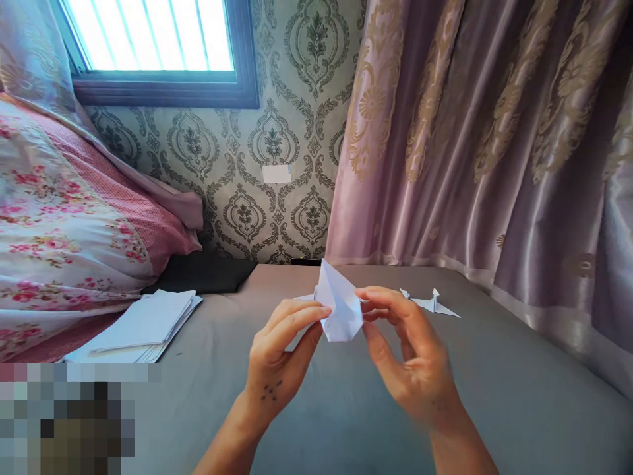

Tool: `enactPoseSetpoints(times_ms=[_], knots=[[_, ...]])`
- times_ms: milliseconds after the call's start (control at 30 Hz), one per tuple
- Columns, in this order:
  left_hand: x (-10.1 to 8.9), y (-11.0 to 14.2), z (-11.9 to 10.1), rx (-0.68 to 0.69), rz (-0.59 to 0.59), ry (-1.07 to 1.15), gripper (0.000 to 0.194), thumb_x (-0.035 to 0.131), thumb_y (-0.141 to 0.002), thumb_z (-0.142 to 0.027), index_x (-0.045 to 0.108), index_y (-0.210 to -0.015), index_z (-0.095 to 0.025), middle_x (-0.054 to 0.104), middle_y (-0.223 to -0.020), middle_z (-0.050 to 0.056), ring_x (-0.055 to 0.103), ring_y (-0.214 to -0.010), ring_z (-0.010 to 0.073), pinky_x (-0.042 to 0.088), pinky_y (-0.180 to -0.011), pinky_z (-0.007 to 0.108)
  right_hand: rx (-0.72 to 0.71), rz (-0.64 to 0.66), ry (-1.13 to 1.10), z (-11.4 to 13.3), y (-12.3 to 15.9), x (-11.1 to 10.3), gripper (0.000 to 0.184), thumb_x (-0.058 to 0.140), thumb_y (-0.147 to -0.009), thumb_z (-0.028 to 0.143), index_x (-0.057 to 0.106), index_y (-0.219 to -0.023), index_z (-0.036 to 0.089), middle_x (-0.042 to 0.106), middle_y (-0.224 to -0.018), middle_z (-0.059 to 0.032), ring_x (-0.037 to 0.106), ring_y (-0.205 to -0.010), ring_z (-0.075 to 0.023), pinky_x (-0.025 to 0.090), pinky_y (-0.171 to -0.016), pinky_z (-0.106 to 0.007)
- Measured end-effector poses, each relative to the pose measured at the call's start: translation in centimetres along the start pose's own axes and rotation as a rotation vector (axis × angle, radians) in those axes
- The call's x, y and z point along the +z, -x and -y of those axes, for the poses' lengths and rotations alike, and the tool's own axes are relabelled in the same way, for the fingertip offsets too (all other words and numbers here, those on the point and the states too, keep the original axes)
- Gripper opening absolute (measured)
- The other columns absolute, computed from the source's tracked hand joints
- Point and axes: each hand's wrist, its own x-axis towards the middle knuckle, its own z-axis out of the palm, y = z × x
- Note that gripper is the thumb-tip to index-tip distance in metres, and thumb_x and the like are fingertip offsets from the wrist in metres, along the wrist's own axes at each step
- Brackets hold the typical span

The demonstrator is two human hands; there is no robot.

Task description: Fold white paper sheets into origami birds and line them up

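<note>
A piece of white folded paper [339,310], pointed at the top and narrower at its bent lower end, is held up above the grey surface. My left hand [285,343] pinches its left edge between thumb and fingers. At the right edge, the index finger of my right hand [413,356] touches the paper, with the thumb close to the lower corner. The other right fingers curl behind and are partly hidden. Beyond my right hand lies a small folded paper bird [435,303]. More folded white paper [305,297] shows partly behind my left hand.
On the left lies a stack of white paper sheets [141,323], with a flat black item [208,272] behind it. Floral fabric [64,224] drapes down at the left. Curtains [425,165] hang along the right, and a patterned wall [271,142] with a window closes the back.
</note>
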Motion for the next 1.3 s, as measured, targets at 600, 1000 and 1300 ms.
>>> enactPoseSetpoints(times_ms=[600, 1000, 1300], knots=[[0.0, -0.2, -0.3, -0.369, 0.059, 0.359, 0.007, 0.068, -0.082, -0.021, 0.071, -0.087, -0.019, 0.064, -0.103, 0.009, 0.061, -0.098, 0.0204, 0.053, -0.086, 0.035, 0.143, 0.106, -0.344, -0.6, -0.6, -0.4, 0.011, 0.062, -0.086, 0.022, 0.068, -0.093, 0.027, 0.069, -0.095, -0.0014, 0.065, -0.093, -0.0180, 0.056, -0.085, -0.039], [1.7, 0.3, -0.6, -0.794, -0.075, 0.640, 0.017, 0.073, -0.078, -0.026, 0.073, -0.092, -0.016, 0.074, -0.088, 0.007, 0.069, -0.083, 0.0189, 0.055, -0.082, 0.033, 0.305, -0.125, -0.181, 0.1, -0.2, 1.8, 0.008, 0.065, -0.084, 0.029, 0.065, -0.088, 0.023, 0.069, -0.091, -0.0024, 0.066, -0.084, -0.0163, 0.057, -0.074, -0.030], [2.0, 0.4, -0.5, -0.768, -0.242, 0.462, 0.017, 0.072, -0.078, -0.026, 0.072, -0.092, -0.016, 0.074, -0.091, 0.005, 0.069, -0.084, 0.0167, 0.056, -0.078, 0.027, 0.093, -0.025, 0.267, 0.5, 0.4, 2.6, 0.036, 0.065, -0.083, 0.037, 0.064, -0.116, 0.024, 0.057, -0.115, -0.0096, 0.057, -0.107, -0.0232, 0.052, -0.090, -0.040]])
